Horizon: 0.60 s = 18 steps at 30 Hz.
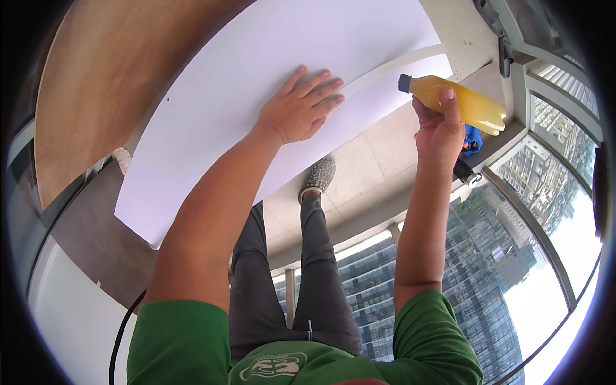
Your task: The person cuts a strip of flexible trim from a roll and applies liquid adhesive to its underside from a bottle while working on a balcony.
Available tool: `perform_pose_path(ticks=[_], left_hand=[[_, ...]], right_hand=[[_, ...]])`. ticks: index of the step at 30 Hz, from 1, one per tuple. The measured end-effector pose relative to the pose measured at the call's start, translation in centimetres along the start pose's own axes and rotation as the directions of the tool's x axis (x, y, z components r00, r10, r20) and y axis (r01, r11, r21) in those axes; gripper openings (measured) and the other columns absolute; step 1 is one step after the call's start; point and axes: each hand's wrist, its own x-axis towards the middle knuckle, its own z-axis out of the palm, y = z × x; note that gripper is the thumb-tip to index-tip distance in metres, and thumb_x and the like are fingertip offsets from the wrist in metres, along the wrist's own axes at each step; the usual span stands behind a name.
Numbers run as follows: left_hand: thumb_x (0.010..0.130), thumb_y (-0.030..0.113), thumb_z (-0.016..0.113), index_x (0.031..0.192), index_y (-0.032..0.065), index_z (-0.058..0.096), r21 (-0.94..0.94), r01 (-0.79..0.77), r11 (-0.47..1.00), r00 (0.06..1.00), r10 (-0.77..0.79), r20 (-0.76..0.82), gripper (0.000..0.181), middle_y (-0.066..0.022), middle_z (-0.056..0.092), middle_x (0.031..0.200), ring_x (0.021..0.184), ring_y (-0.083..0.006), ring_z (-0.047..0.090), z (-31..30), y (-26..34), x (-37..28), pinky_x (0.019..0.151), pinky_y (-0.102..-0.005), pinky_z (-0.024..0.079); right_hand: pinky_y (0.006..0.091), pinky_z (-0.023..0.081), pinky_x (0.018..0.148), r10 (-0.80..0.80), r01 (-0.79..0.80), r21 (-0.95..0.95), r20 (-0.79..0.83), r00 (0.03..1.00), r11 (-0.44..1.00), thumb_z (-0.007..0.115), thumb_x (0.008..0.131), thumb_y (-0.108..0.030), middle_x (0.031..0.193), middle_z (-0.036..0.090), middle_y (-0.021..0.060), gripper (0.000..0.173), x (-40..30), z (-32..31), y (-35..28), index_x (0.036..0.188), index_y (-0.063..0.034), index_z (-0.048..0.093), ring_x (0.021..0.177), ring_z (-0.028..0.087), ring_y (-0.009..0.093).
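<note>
My left hand (298,110) rests palm down on a large white panel (216,115), its fingers spread. The fingertips reach the near end of a narrow pale strip (399,62) that runs along the panel toward its far right end. In my right hand (438,137) is a clear plastic bottle (474,106) of yellow liquid with a dark cap (404,83). Fingers and thumb wrap the bottle's middle. It lies nearly sideways, its cap pointing left toward the strip, and appears held above the floor beside the panel's right edge.
A brown wooden board (125,72) lies past the panel at the upper left. Beyond my right wrist, a blue object (473,139) and a black cylindrical item (465,171) sit by the window ledge. Framed windows (510,202) line the right side. My shoe (320,178) stands on the tiled floor (370,163).
</note>
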Motion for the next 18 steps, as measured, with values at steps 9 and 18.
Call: perform_pose_path(ticks=[9,18], left_hand=[[0.089,0.022,0.058,0.127,0.0247,0.060,-0.021,0.009,1.000,1.000,-0.009,-0.023,0.038,0.0079,0.048,0.146,0.140,-0.0160,0.035,0.4,-0.2,-0.4,0.120,-0.0456,0.022],[0.090,0.024,0.055,0.127,0.0252,0.061,0.021,0.012,1.000,1.000,-0.012,-0.028,0.037,0.0082,0.048,0.146,0.140,-0.0152,0.036,0.8,-0.3,-0.6,0.121,-0.0447,0.020]], right_hand=[[0.0401,0.062,0.080,0.039,-0.037,0.032,-0.033,0.999,0.999,0.073,0.089,-0.022,0.107,0.066,0.0142,0.041,-0.2,0.0,1.4,0.118,0.0022,0.056,0.097,0.069,0.029],[0.0446,0.062,0.082,0.007,-0.007,-0.002,-0.002,1.000,1.000,0.069,0.091,-0.017,0.110,0.064,0.0144,0.035,0.2,0.3,2.3,0.118,0.0024,0.056,0.100,0.067,0.030]])
